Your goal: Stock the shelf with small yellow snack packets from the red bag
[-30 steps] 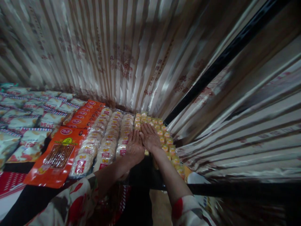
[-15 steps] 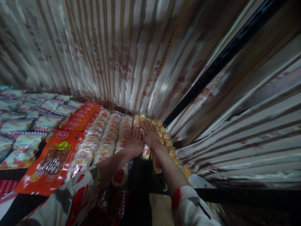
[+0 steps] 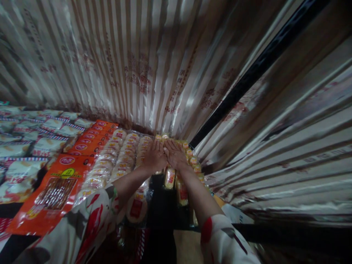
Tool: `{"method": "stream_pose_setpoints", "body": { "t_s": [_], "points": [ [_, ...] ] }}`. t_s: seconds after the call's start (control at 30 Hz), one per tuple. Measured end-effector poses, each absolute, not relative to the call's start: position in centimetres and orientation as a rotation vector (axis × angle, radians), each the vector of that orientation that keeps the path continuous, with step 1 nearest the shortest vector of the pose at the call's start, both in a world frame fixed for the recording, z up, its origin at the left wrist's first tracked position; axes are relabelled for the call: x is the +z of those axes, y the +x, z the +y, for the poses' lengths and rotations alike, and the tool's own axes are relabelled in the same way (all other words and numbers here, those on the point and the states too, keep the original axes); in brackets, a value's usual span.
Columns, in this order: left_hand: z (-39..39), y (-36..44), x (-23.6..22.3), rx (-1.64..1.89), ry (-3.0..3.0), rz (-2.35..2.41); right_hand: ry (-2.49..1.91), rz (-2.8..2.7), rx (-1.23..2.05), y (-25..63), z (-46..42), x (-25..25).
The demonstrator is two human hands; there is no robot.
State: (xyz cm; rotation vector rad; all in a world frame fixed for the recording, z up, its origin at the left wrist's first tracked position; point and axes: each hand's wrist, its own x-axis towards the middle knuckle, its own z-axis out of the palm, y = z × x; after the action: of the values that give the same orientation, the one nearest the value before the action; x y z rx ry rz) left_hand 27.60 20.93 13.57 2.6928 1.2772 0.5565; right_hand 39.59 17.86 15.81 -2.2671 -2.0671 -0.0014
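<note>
My left hand and my right hand lie flat side by side, fingers stretched out and pointing toward the back wall. They press on rows of small wrapped snack packs. The left one rests on the rightmost row of pale round packs with red labels. Under the right one are small yellow packs near the corner. Neither hand grips anything. A few packs hang over the dark front edge below my wrists.
Orange snack bags lie left of the round packs, and white-and-blue bags fill the far left. Striped foil sheeting lines the back and right walls, with a black bar running up the corner.
Both hands have slid farther toward the back wall along the packs. The view has tilted, and more packs now show hanging over the front edge.
</note>
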Motion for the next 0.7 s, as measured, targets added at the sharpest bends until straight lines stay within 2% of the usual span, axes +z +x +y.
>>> {"method": "stream_pose_setpoints", "body": {
  "t_s": [0.1, 0.3, 0.5, 0.7],
  "points": [
    [21.2, 27.7, 13.3, 0.486, 2.710, 1.261, -2.264, -2.055, 0.020, 39.7, 17.7, 15.7],
    [21.6, 27.7, 14.0, 0.620, 2.717, 1.262, -2.281, -1.979, 0.058, 40.1, 17.7, 16.5],
    [22.9, 28.5, 14.5, 0.498, 2.636, 1.291, -2.359, -1.919, 0.172, 40.7, 17.8, 16.5],
    [23.4, 28.7, 14.9, 0.419, 2.620, 1.262, -2.360, -1.925, 0.150, 40.8, 17.9, 16.6]
  ]
}}
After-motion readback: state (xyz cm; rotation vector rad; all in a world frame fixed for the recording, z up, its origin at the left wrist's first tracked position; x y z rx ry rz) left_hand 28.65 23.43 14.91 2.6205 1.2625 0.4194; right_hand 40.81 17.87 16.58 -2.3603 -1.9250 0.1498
